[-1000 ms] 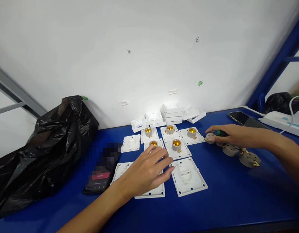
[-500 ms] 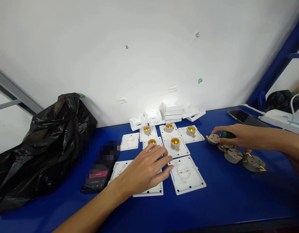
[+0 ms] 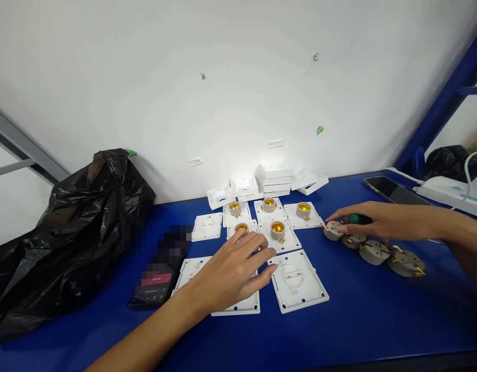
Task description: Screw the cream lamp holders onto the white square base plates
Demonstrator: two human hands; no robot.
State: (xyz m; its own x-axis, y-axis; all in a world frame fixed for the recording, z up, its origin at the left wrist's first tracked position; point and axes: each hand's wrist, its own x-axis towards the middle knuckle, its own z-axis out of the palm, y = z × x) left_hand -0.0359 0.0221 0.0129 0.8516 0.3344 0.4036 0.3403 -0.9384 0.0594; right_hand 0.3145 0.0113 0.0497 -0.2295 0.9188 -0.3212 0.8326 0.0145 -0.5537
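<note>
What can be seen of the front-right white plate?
The front-right white plate looks like plastic: squarish, rimmed, with holes near its edges and a round central seat. It lies flat, slightly turned, on the blue table, carrying no socket. The thumb of the left hand overlaps its far-left corner; contact is unclear.

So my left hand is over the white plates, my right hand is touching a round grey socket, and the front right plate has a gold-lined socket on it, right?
Not quite: in the head view, the front right plate has no socket on it. The rest stands: your left hand is over the white plates, and your right hand is touching a round grey socket.
</note>
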